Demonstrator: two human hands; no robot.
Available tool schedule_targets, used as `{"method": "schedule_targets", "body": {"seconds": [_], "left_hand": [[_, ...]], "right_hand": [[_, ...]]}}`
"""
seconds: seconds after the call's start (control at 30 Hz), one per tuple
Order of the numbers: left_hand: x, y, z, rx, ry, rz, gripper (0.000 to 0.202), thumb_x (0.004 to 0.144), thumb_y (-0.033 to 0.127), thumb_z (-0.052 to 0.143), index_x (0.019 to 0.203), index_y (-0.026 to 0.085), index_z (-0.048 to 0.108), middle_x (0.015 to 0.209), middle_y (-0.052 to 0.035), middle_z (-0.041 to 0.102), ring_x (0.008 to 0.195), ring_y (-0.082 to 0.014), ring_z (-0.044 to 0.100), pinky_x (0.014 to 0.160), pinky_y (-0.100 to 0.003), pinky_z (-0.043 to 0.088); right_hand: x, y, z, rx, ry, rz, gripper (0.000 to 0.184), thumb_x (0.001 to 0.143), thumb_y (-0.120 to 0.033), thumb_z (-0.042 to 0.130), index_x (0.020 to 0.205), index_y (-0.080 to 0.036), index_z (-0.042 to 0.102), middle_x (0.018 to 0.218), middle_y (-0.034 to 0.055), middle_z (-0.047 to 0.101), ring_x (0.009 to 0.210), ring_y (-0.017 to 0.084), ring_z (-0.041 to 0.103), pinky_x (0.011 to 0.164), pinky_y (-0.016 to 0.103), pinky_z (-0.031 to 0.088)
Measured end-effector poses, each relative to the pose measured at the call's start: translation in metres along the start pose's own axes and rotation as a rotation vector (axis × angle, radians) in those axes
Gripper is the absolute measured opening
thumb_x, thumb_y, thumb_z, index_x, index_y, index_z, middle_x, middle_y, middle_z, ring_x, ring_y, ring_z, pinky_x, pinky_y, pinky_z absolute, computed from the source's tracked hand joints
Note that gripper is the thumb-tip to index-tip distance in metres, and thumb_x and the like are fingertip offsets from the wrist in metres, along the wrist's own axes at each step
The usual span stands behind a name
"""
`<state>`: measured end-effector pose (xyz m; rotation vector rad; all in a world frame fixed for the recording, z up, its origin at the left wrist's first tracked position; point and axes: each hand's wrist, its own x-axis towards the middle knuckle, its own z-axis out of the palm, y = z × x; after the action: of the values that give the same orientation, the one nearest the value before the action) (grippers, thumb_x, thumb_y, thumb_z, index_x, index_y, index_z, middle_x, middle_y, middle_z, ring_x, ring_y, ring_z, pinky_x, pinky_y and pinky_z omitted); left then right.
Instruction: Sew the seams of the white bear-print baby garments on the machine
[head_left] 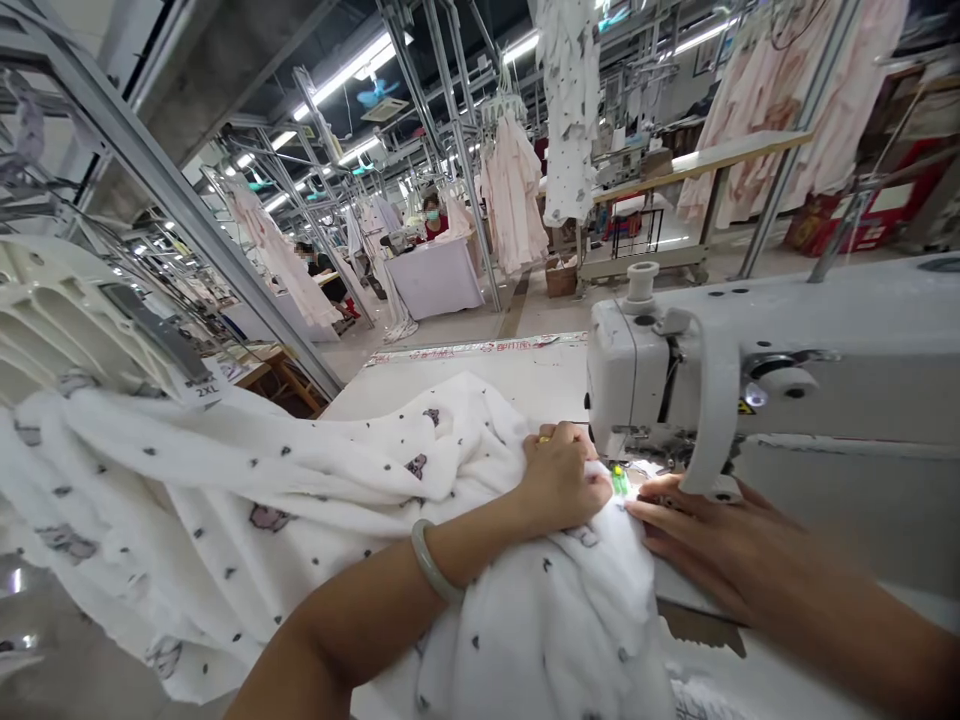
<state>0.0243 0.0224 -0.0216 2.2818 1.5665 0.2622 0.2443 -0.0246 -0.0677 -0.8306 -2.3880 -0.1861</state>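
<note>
White plush fabric, printed with small dark marks and grey-pink figures, drapes over the machine table and off to the left. My left hand, below a pale bangle, is closed on a fold of it just left of the needle area. Fingers stretched out, my right hand lies flat by the fabric's right edge, under the machine's curved white guard. A small green and yellow piece sits between the hands in the lamp light. The white sewing machine stands at right; its needle is hard to make out.
At left, a white clamp-like hanger with a 2XL tag holds part of the fabric. A metal post slants behind it. Pink garments hang beyond the table. Other people sit at machines farther back.
</note>
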Motion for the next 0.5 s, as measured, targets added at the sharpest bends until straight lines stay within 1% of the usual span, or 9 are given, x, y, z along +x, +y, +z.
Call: {"method": "schedule_targets", "body": {"seconds": [0.07,0.13,0.23,0.33,0.4,0.43,0.5], "left_hand": [[-0.001,0.000,-0.001,0.003,0.001,0.002,0.012,0.090,0.025,0.061,0.078,0.020,0.060,0.115,-0.0069,0.060,0.128,-0.0281,0.051,0.115,-0.046,0.043],[-0.002,0.000,0.000,0.008,0.008,0.002,0.013,0.090,0.024,0.060,0.077,0.021,0.059,0.115,-0.0069,0.060,0.129,-0.0284,0.050,0.115,-0.047,0.043],[-0.001,0.001,0.002,0.014,0.023,-0.004,0.013,0.089,0.023,0.061,0.076,0.021,0.058,0.115,-0.0065,0.059,0.127,-0.0281,0.051,0.116,-0.047,0.043],[0.001,0.001,0.002,0.028,0.031,-0.006,0.013,0.090,0.022,0.062,0.078,0.021,0.059,0.115,-0.0066,0.060,0.126,-0.0283,0.052,0.117,-0.048,0.043],[0.001,-0.001,-0.002,0.027,0.012,-0.004,0.008,0.090,0.024,0.066,0.084,0.021,0.062,0.118,-0.0068,0.061,0.127,-0.0289,0.053,0.117,-0.049,0.044],[-0.002,-0.003,-0.006,0.022,0.002,0.007,0.006,0.090,0.025,0.068,0.090,0.021,0.064,0.120,-0.0072,0.061,0.127,-0.0293,0.054,0.117,-0.049,0.045],[-0.012,-0.007,-0.017,0.015,0.015,0.074,0.017,0.090,0.024,0.070,0.106,0.021,0.066,0.125,-0.0097,0.062,0.130,-0.0300,0.054,0.116,-0.048,0.046]], "right_hand": [[0.003,-0.001,-0.004,-0.017,-0.005,-0.029,0.031,0.115,-0.037,0.041,0.121,-0.031,0.071,0.111,-0.0022,0.081,0.084,0.021,0.077,0.092,0.043,0.049],[0.003,-0.002,-0.006,-0.012,-0.014,-0.011,0.031,0.116,-0.038,0.041,0.118,-0.031,0.071,0.111,-0.0018,0.081,0.086,0.020,0.076,0.092,0.042,0.047],[-0.001,0.000,-0.003,-0.009,-0.017,-0.002,0.030,0.116,-0.038,0.040,0.124,-0.032,0.069,0.114,-0.0019,0.080,0.094,0.021,0.076,0.100,0.042,0.044],[-0.006,0.004,0.000,-0.001,-0.051,0.006,0.029,0.115,-0.039,0.043,0.131,-0.032,0.066,0.117,-0.0008,0.079,0.095,0.021,0.075,0.101,0.043,0.044],[-0.005,0.007,-0.005,0.006,-0.066,-0.009,0.029,0.114,-0.037,0.045,0.135,-0.031,0.064,0.119,0.0011,0.079,0.095,0.021,0.075,0.103,0.043,0.044],[-0.003,0.007,-0.009,0.011,-0.063,-0.032,0.029,0.114,-0.035,0.046,0.135,-0.030,0.064,0.120,0.0018,0.079,0.096,0.021,0.074,0.105,0.044,0.043],[0.002,0.004,-0.021,0.034,-0.054,-0.102,0.026,0.113,-0.033,0.047,0.129,-0.027,0.067,0.117,0.0032,0.078,0.098,0.021,0.074,0.108,0.044,0.042]]}}
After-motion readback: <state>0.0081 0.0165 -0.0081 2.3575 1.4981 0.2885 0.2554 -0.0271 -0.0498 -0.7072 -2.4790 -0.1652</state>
